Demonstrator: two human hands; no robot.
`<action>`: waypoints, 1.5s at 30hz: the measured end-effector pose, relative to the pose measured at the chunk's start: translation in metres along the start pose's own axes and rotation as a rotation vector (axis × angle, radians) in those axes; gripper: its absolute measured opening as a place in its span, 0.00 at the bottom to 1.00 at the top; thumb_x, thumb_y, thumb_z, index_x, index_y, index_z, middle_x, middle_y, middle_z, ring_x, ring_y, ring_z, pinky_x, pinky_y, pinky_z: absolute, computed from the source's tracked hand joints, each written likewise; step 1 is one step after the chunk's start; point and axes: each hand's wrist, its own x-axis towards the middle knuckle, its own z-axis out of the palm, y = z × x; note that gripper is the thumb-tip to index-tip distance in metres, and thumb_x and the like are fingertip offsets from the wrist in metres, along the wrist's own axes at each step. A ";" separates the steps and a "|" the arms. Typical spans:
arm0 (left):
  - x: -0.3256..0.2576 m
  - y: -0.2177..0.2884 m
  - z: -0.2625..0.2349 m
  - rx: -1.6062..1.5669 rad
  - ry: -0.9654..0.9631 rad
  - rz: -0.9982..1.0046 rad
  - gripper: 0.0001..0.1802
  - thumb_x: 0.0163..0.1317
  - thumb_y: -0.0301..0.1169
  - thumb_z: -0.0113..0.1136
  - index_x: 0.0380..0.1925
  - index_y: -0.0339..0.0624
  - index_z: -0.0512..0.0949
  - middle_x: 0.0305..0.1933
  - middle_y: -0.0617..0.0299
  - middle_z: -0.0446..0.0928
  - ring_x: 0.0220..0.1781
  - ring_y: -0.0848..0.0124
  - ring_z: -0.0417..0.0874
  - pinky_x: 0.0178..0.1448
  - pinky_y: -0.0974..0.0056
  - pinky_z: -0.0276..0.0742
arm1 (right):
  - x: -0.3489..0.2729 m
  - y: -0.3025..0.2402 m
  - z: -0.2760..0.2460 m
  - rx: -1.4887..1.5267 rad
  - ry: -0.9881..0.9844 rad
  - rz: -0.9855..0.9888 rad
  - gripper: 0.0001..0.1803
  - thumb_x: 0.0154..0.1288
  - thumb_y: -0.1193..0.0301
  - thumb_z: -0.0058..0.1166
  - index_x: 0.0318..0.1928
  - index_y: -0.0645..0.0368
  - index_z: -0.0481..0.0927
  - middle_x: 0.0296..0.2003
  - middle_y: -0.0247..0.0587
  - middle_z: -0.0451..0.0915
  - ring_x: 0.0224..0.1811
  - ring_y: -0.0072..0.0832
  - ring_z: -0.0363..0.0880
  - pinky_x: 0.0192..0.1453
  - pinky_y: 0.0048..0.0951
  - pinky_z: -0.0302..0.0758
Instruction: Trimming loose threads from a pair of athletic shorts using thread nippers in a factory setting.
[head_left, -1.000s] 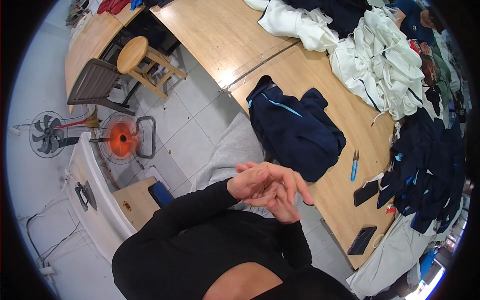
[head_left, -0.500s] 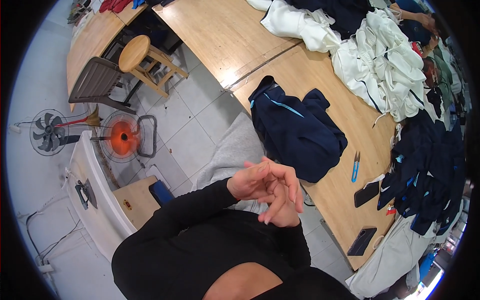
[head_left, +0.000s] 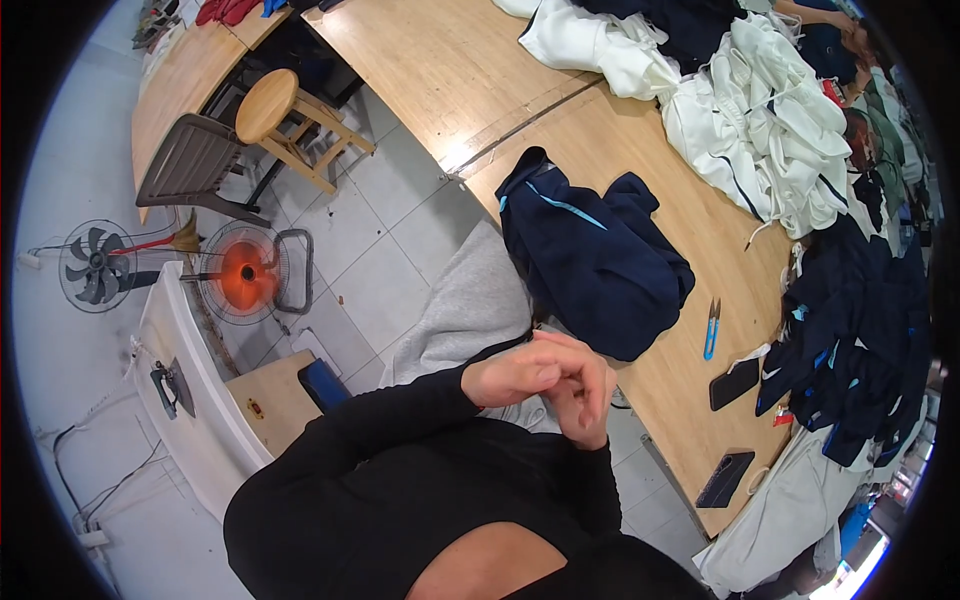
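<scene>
My left hand (head_left: 512, 377) and my right hand (head_left: 583, 412) are clasped together in front of my body. The left fingers fold over the right hand, which curls against them with its fingertips partly hidden. No tool or cloth shows between them. Just beyond, a folded dark navy garment (head_left: 600, 265) with a light blue stripe lies on the wooden table (head_left: 665, 400), near its edge. Grey cloth (head_left: 465, 300) covers my lap. Blue-handled thread snips (head_left: 712, 330) rest to the right of the garment.
Two dark phones (head_left: 735, 385) (head_left: 724, 480) lie at the right. White garments (head_left: 755, 130) and navy garments (head_left: 850, 340) are heaped beyond. To the left are a stool (head_left: 268, 105), a chair (head_left: 190, 170), an orange fan (head_left: 247, 273) and an iron (head_left: 172, 388) on a white board. Another person's hand (head_left: 855, 40) shows far right.
My hands have closed more tightly and dropped slightly nearer my body; the fingers that were spread and interlaced are now folded together. The garment and snips stay in place.
</scene>
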 end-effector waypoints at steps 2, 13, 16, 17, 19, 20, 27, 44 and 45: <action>-0.010 -0.010 -0.011 -0.031 -0.078 0.017 0.43 0.82 0.65 0.51 0.52 0.24 0.82 0.46 0.56 0.83 0.42 0.70 0.86 0.49 0.65 0.82 | 0.010 -0.042 0.004 0.200 -0.088 0.186 0.23 0.78 0.61 0.60 0.61 0.67 0.84 0.65 0.57 0.86 0.61 0.42 0.90 0.66 0.38 0.85; 0.003 0.022 -0.004 -0.026 -0.127 -0.285 0.72 0.68 0.88 0.20 0.54 0.18 0.81 0.34 0.46 0.91 0.10 0.78 0.74 0.15 0.80 0.63 | 0.004 -0.020 0.006 0.147 -0.208 0.291 0.42 0.66 0.51 0.79 0.69 0.67 0.77 0.63 0.48 0.84 0.63 0.40 0.85 0.71 0.39 0.80; 0.002 0.022 0.000 -0.121 -0.009 -0.304 0.68 0.71 0.85 0.20 0.53 0.21 0.80 0.30 0.54 0.86 0.10 0.80 0.71 0.15 0.79 0.60 | -0.004 0.001 0.002 0.233 -0.241 0.347 0.56 0.52 0.57 0.90 0.75 0.69 0.72 0.69 0.52 0.80 0.67 0.40 0.83 0.74 0.39 0.78; 0.003 0.022 0.001 -0.191 0.064 -0.306 0.66 0.73 0.84 0.20 0.51 0.23 0.80 0.27 0.60 0.82 0.11 0.81 0.69 0.17 0.78 0.61 | -0.003 0.002 0.003 0.279 -0.221 0.242 0.51 0.55 0.67 0.87 0.74 0.69 0.70 0.68 0.52 0.81 0.64 0.40 0.86 0.70 0.39 0.82; 0.005 0.010 -0.001 -0.156 0.071 -0.285 0.62 0.74 0.84 0.24 0.50 0.26 0.79 0.25 0.64 0.76 0.14 0.81 0.67 0.21 0.78 0.61 | 0.002 -0.002 0.006 0.326 -0.201 0.137 0.48 0.57 0.77 0.85 0.74 0.68 0.69 0.67 0.53 0.82 0.60 0.39 0.90 0.66 0.39 0.86; 0.005 0.007 -0.002 -0.121 0.079 -0.267 0.59 0.76 0.83 0.27 0.49 0.29 0.78 0.24 0.68 0.71 0.16 0.81 0.65 0.26 0.78 0.61 | 0.006 -0.010 0.008 0.452 -0.148 0.159 0.44 0.59 0.77 0.83 0.72 0.70 0.71 0.68 0.53 0.82 0.60 0.40 0.89 0.65 0.38 0.86; 0.005 0.004 0.006 0.066 0.177 -0.216 0.46 0.79 0.75 0.46 0.41 0.35 0.81 0.40 0.66 0.76 0.41 0.76 0.76 0.48 0.68 0.70 | -0.013 0.028 -0.007 0.216 -0.103 0.146 0.30 0.68 0.74 0.76 0.65 0.75 0.80 0.72 0.59 0.80 0.61 0.42 0.90 0.61 0.38 0.87; -0.021 -0.030 0.001 -0.059 -0.138 -0.497 0.27 0.88 0.46 0.45 0.60 0.31 0.81 0.55 0.33 0.89 0.48 0.35 0.95 0.51 0.29 0.92 | 0.014 -0.002 -0.033 0.304 -0.572 0.042 0.35 0.69 0.69 0.73 0.74 0.62 0.77 0.65 0.60 0.87 0.65 0.49 0.90 0.68 0.42 0.86; -0.024 -0.036 -0.001 -0.083 -0.111 -0.495 0.25 0.88 0.47 0.47 0.63 0.37 0.80 0.58 0.35 0.88 0.48 0.34 0.94 0.52 0.27 0.90 | 0.013 -0.004 -0.033 0.302 -0.563 0.047 0.35 0.69 0.69 0.73 0.74 0.62 0.77 0.65 0.60 0.87 0.65 0.49 0.90 0.68 0.42 0.86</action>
